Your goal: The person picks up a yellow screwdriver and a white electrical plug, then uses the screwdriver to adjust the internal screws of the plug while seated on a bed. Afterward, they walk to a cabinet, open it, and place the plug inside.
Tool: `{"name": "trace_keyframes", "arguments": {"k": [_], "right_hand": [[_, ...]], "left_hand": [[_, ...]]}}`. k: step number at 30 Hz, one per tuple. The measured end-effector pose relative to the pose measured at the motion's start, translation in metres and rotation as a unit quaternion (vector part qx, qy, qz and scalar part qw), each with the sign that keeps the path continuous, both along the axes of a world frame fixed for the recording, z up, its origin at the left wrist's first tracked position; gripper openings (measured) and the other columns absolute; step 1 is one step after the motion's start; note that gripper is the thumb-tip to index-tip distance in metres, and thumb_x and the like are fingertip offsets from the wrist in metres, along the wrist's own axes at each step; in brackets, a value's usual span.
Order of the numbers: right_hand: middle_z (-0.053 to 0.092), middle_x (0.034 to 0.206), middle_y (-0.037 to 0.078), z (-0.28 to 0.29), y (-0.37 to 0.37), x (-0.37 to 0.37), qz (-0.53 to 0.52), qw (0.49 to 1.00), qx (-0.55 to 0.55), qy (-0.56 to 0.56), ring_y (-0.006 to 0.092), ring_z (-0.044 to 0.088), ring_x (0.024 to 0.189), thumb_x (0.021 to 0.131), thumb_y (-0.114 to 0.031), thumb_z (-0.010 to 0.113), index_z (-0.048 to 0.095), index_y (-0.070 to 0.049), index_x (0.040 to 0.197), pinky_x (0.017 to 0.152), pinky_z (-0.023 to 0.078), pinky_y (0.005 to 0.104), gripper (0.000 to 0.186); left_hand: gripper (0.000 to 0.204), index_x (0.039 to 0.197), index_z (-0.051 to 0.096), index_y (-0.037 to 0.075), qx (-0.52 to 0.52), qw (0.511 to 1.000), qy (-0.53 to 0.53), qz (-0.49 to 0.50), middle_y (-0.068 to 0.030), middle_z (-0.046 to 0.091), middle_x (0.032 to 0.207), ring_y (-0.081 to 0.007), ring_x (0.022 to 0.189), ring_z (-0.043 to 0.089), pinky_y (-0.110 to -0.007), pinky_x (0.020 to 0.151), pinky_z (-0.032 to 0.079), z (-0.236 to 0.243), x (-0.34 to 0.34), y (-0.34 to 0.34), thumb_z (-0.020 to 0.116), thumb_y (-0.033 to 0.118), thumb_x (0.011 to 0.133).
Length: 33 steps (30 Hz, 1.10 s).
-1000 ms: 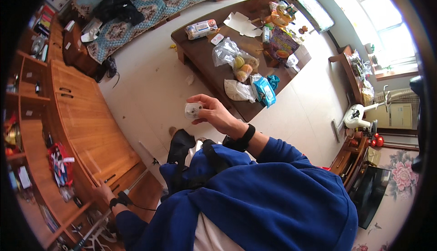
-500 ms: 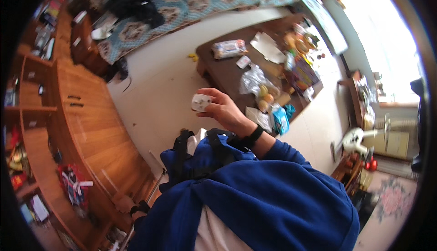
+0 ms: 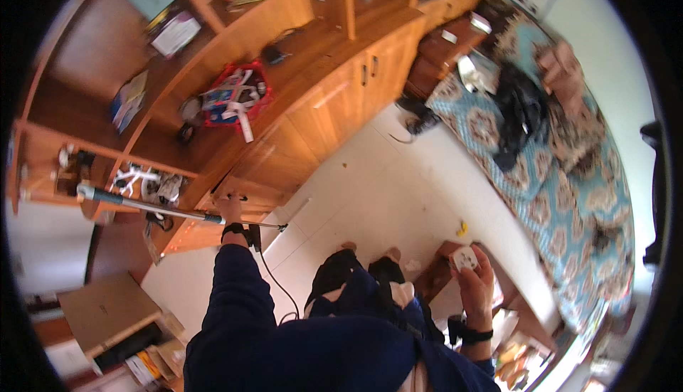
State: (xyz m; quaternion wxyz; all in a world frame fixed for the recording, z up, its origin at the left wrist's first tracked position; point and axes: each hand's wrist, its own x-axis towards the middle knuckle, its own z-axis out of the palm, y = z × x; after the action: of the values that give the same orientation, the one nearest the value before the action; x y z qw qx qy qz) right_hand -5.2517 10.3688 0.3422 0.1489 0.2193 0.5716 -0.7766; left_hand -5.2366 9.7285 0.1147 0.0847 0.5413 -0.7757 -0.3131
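My right hand [image 3: 477, 282] is closed on a small white plug adapter [image 3: 464, 257] whose face with pins is turned up. A dark band circles that wrist. At the left, my left hand [image 3: 230, 207] appears closed around a long silver-and-grey pole [image 3: 163, 209], although its fingers are small and partly hidden. The pole emerges beyond the hand as a thin rod with a black tip near the floor. Close to this hand is the wooden cabinet [image 3: 313, 118]. A black cord [image 3: 272, 276] hangs from the left wrist.
A red basket of odds and ends [image 3: 237, 95] stands on the cabinet top. Shelves rise behind. A cardboard box [image 3: 110, 314] is at the lower left. A patterned daybed [image 3: 526, 178] lines the right, with a brown table [image 3: 435, 272] beside my right hand. Pale floor [image 3: 384, 193] lies between.
The view has swung left, bringing the cabinet, shelves and my left arm into fuller view. The white adapter remains in my right hand, now at the lower right.
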Motion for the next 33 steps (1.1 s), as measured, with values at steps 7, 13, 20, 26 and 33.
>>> {"name": "trace_keyframes", "arguments": {"k": [7, 13, 20, 26, 33], "right_hand": [[0.060, 0.112, 0.017, 0.002, 0.006, -0.046, 0.081, 0.996, -0.021, -0.006, 0.0288, 0.062, 0.103, 0.085, 0.006, 0.046, 0.041, -0.001, 0.133, 0.079, 0.054, 0.0317, 0.049], [0.059, 0.112, 0.016, 0.003, 0.025, -0.063, 0.117, 0.993, -0.008, 0.003, 0.0298, 0.062, 0.102, 0.083, 0.004, 0.047, 0.041, 0.000, 0.132, 0.078, 0.055, 0.0326, 0.050], [0.061, 0.111, 0.017, -0.004, 0.039, -0.081, 0.155, 0.987, 0.016, -0.032, 0.0268, 0.064, 0.101, 0.082, 0.008, 0.043, 0.043, 0.001, 0.130, 0.081, 0.055, 0.0322, 0.048], [0.061, 0.114, 0.014, -0.021, 0.024, -0.082, 0.186, 0.979, -0.048, -0.060, 0.0257, 0.063, 0.102, 0.084, 0.009, 0.044, 0.045, -0.002, 0.130, 0.082, 0.055, 0.0335, 0.047], [0.060, 0.113, 0.015, -0.026, -0.014, -0.087, 0.210, 0.977, -0.029, -0.039, 0.0271, 0.062, 0.103, 0.083, 0.004, 0.048, 0.044, -0.002, 0.131, 0.085, 0.055, 0.0353, 0.048]], "left_hand": [[0.101, 0.146, 0.012, -0.005, -0.022, 0.998, -0.030, 0.051, -0.0254, 0.025, 0.149, -0.0377, 0.138, 0.026, -0.041, 0.112, 0.029, 0.018, -0.013, 0.024, 0.071, 0.039, 0.078], [0.107, 0.148, 0.008, -0.001, 0.052, 0.991, -0.108, -0.056, -0.0276, 0.039, 0.141, -0.0351, 0.123, 0.049, -0.043, 0.100, 0.045, 0.044, 0.018, -0.003, 0.076, 0.035, 0.074], [0.084, 0.141, 0.031, -0.005, 0.016, 0.993, -0.103, -0.062, -0.0240, 0.047, 0.135, -0.0301, 0.115, 0.057, -0.043, 0.089, 0.052, 0.020, -0.002, -0.034, 0.070, 0.039, 0.081], [0.055, 0.127, 0.051, 0.005, -0.197, 0.926, -0.220, -0.233, -0.0197, 0.060, 0.117, -0.0334, 0.108, 0.058, -0.045, 0.090, 0.048, 0.026, 0.028, -0.029, 0.062, 0.039, 0.085], [0.036, 0.087, 0.069, 0.005, -0.124, 0.922, -0.136, -0.342, -0.0185, 0.067, 0.084, -0.0373, 0.080, 0.064, -0.048, 0.069, 0.050, 0.051, 0.033, 0.090, 0.055, 0.038, 0.085]]}}
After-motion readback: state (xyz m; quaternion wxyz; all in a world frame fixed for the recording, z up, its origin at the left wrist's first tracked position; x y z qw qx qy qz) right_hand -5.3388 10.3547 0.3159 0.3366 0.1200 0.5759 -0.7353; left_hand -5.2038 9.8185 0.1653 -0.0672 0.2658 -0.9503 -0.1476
